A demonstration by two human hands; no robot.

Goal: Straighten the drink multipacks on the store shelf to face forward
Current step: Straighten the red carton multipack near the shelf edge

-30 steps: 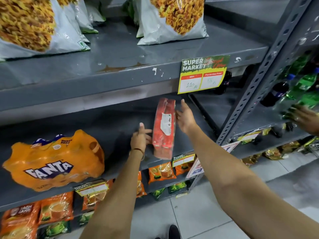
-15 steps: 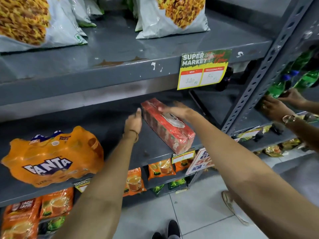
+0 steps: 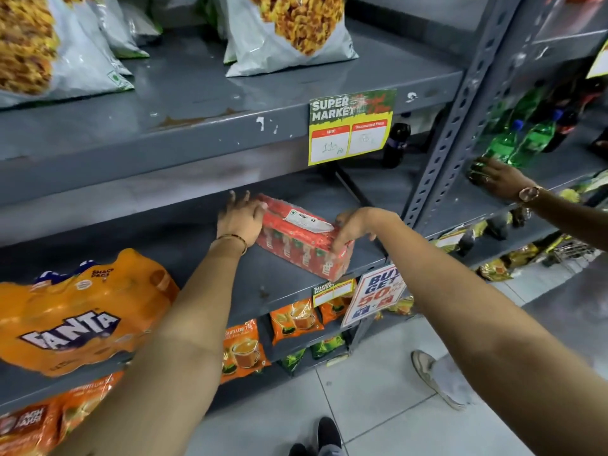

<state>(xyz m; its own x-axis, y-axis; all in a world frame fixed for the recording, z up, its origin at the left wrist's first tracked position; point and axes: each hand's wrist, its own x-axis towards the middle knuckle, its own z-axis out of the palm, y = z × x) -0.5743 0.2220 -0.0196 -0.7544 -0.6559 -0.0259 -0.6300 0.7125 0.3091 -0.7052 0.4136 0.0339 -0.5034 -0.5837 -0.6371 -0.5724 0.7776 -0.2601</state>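
A red shrink-wrapped multipack of small drink cartons [image 3: 302, 245] lies flat on the grey middle shelf [image 3: 269, 291], near its right end, its long side angled toward the front edge. My left hand [image 3: 241, 217] presses against the pack's left end. My right hand [image 3: 353, 227] grips its right end, fingers curled over the front corner. An orange Fanta multipack [image 3: 75, 311] sits at the left of the same shelf, tilted, with its label facing out.
Snack bags [image 3: 289, 31] stand on the shelf above, which carries a yellow price tag [image 3: 350, 126]. Tea pouches [image 3: 292, 319] fill the lower shelf beside a promo sign [image 3: 375, 292]. Another person's hand [image 3: 500, 181] reaches among green bottles [image 3: 513, 143] on the right-hand rack.
The red pack went from standing on end to lying flat on the shelf, turned with its long side toward the front. Both my hands have moved to its two ends.
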